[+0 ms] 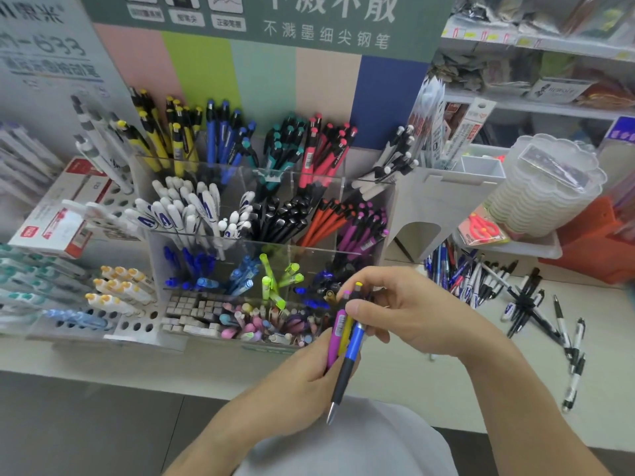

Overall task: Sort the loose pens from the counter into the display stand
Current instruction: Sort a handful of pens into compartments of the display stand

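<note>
- One view only, from a wide-angle camera on the person's head, looking forward and steeply down.
- It sits close above both hands: the left grip (309, 369) and right grip (395, 310) meet at lower centre, forearms running in from the bottom edge.
- Just beyond the grips, the clear display stand (261, 242) fills the middle of the picture.
- To the right of the right grip, the worktop (446, 389) carries loose pens (525, 304) toward the frame edge.
- Farther beyond and right, store shelves (536, 108) bend with the lens.
- No second view exists to share scenery.
</note>
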Tool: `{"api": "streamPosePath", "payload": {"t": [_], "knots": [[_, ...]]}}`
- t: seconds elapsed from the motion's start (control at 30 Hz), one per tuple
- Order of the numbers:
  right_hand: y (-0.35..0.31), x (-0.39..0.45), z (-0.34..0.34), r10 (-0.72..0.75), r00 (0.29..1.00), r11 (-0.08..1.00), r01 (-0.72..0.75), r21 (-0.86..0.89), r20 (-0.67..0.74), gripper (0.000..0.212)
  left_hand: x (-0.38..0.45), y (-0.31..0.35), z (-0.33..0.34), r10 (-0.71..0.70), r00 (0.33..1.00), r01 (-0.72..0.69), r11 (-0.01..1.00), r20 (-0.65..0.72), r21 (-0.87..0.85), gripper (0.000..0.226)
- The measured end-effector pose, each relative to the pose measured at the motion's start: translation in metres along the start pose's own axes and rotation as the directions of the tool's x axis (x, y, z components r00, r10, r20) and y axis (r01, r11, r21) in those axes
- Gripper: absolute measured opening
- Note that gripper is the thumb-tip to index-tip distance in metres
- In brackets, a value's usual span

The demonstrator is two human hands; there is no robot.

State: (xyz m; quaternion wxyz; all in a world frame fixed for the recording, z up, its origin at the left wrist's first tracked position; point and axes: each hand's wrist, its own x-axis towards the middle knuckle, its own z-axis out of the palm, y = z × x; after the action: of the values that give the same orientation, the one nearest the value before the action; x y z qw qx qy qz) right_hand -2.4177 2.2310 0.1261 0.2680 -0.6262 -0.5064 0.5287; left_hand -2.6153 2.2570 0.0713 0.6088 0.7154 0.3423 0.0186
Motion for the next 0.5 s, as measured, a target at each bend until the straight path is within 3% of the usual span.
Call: {"api": "streamPosePath", "payload": {"t": [0.17,0.3,0.43,0.5], "knots": [[0.005,-0.003,-0.008,-0.047,0.998,0.999,0.047,0.014,0.043,0.01,0.001,-0.002,-0.01,0.03,0.996,-0.036,0.997,0.083,0.075,0.02],[0.007,-0.005,-0.01,-0.138,0.989,0.99,0.135,0.049,0.055,0.009,0.002,-0.001,-0.017,0.024,0.994,-0.029,0.999,0.11,0.042,0.028],[0.012,-0.008,-0.025,-0.228,0.973,0.957,0.231,0.174,-0.038,0.012,-0.002,-0.007,-0.035,0.123,0.955,-0.088,0.987,0.272,-0.136,0.024],[0.017,-0.009,-0.034,-0.248,0.962,0.924,0.271,0.269,-0.115,0.014,-0.008,-0.013,-0.046,0.172,0.917,-0.054,0.947,0.36,-0.316,0.018]]}}
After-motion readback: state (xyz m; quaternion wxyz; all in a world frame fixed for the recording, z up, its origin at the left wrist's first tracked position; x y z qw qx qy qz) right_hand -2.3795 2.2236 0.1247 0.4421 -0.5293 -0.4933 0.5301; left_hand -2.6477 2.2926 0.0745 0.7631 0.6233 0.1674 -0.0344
